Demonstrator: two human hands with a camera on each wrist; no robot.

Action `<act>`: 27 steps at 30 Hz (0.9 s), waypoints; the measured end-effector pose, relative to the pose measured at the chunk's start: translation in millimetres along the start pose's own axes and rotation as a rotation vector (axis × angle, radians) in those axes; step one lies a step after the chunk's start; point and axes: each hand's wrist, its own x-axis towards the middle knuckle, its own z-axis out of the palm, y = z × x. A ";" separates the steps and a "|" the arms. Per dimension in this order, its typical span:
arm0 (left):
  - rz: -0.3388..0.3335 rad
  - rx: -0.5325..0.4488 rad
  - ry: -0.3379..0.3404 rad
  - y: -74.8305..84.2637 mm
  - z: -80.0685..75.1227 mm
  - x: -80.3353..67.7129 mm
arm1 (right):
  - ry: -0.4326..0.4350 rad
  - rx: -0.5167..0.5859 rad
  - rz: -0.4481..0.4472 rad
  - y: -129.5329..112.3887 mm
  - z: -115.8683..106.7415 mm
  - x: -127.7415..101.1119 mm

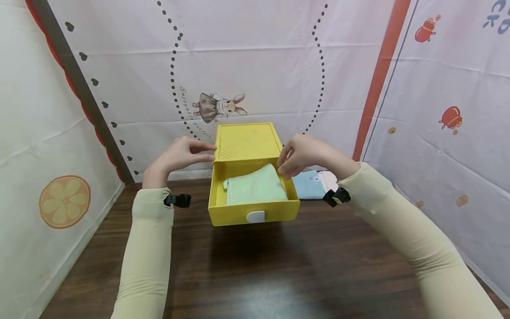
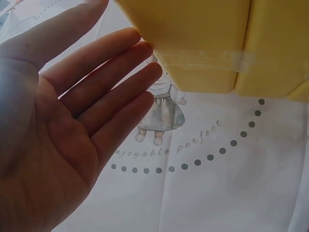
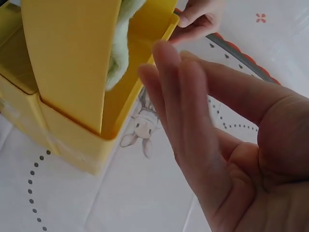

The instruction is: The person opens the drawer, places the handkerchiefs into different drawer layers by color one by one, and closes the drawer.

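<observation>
Left grip (image 1: 181, 154), straight-fingered, touches yellow box (image 1: 249, 137); right grip (image 1: 300, 153), relaxed, empty; blue cloth (image 1: 307, 188) nearby.

Left hand (image 1: 181, 154) straight-fingered, arms (image 1: 149, 252) forward

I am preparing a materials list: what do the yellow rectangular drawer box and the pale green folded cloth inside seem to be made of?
The yellow rectangular drawer box: probably moulded plastic with a satin finish, from its even colour and thin walls. The pale green folded cloth: a matte textile, perhaps towelling, from its folds and fuzzy-looking edge.
</observation>
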 end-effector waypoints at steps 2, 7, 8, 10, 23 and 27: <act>-0.004 0.001 0.002 0.2 -0.6 0.1 | -0.011 -0.003 -0.007 0.0 -0.6 -2.6; -0.007 0.002 0.002 -0.5 -1.7 1.4 | -0.090 0.018 -0.024 1.5 3.1 -5.7; -0.008 0.002 0.002 -0.5 -1.8 1.4 | -0.107 0.027 -0.028 1.9 4.4 -5.5; -0.007 0.005 0.001 -0.8 -1.8 1.3 | -0.133 0.049 -0.032 2.2 7.5 -5.0; -0.001 0.002 -0.003 -2.4 -0.1 1.7 | -0.217 0.037 -0.037 10.2 19.0 2.1; -0.001 0.006 0.000 -1.8 0.5 1.8 | -0.192 0.078 -0.059 10.5 13.3 -4.6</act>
